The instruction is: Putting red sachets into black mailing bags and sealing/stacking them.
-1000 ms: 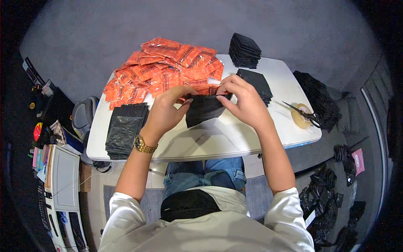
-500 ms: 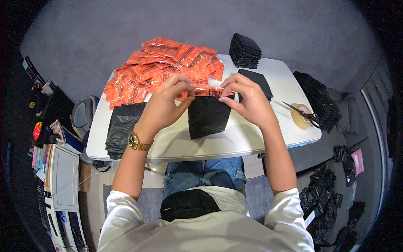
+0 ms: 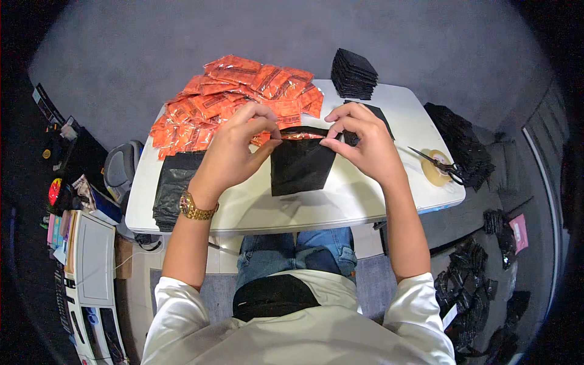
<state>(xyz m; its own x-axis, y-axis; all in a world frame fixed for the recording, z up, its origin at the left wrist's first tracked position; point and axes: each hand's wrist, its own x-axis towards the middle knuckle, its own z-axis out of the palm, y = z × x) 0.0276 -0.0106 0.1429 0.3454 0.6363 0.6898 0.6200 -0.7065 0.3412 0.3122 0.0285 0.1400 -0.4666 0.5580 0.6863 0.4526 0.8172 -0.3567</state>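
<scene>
A black plastic mailing bag (image 3: 301,169) is held between my two hands over the white table (image 3: 410,176). My left hand (image 3: 246,145) pinches the left corner of its upper edge. At the right corner, the thumb and fingers of my right hand (image 3: 363,141) pinch the same edge. The bag's mouth is parted, and an orange plastic-wrapped packet (image 3: 304,136) shows just inside it. Behind my left hand lies a heap of similar orange packets (image 3: 237,76). A flat black bag (image 3: 383,119) lies partly hidden behind my right hand.
Flat black bags (image 3: 171,193) are stacked at the table's left edge, and a taller black stack (image 3: 354,74) stands at the back. Scissors (image 3: 439,163) rest on a tape roll (image 3: 434,175) at the right. More black packages (image 3: 465,149) sit beyond the table's right edge.
The bag's mouth has been spread wider, with its back edge now visible behind the orange packet. Its lower edge has risen slightly. Both hands keep hold of the corners.
</scene>
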